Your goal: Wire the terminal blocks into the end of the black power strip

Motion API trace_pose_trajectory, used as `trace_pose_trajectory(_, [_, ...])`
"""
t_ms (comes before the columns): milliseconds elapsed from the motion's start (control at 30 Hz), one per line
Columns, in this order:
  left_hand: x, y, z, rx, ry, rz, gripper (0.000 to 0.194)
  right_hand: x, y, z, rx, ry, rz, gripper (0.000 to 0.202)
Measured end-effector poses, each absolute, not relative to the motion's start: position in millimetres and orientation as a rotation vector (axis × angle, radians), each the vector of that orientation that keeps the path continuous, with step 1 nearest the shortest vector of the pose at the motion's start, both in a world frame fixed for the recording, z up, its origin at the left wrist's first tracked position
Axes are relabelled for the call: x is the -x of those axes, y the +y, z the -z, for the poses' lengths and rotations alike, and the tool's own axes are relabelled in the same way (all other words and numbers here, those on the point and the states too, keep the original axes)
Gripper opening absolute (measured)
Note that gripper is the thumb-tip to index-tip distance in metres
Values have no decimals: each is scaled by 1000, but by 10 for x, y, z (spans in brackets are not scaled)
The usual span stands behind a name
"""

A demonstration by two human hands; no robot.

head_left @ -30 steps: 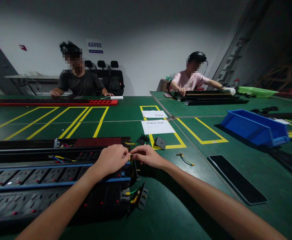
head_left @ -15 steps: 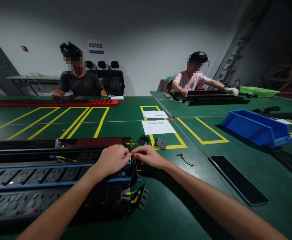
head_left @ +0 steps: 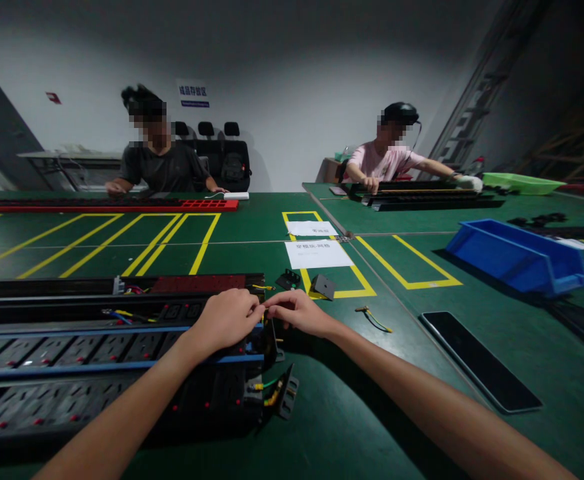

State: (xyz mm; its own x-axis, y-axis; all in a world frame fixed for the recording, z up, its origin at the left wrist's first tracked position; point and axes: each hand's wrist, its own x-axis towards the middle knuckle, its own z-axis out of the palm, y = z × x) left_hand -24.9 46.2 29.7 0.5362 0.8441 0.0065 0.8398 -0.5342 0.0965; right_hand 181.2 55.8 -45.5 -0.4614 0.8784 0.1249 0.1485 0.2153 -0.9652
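Note:
My left hand (head_left: 229,319) rests over the right end of the black socket strips, its fingers curled together at a strip's open end; what they hold is hidden. Fingertips of my right hand (head_left: 299,313) meet it there in a pinch, on something too small to make out. Below the hands lies a strip with blue edges (head_left: 92,349), and nearer me a black strip with red-dotted sockets (head_left: 37,407). A metal end bracket (head_left: 288,395) with green and yellow wires hangs at that strip's end. Another bracket (head_left: 275,343) stands just under my right hand.
Loose black brackets (head_left: 323,287), a short yellow-green wire (head_left: 375,319), a phone (head_left: 479,360) and a blue bin (head_left: 519,257) are on the green table (head_left: 352,413). Paper labels (head_left: 318,255) lie ahead. Two people work across the table, beside a red frame (head_left: 209,205) and black rails (head_left: 432,193).
The whole view has shifted slightly, so the surroundings sit a little further right. Both hands keep nearly the same place and grip.

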Motion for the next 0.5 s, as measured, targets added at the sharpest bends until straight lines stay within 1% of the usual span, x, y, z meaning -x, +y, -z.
trace_pose_trajectory(500, [246,460,-303,-2719,1461,-37,40,-1804,546,429,940,-1780,-1293,27])
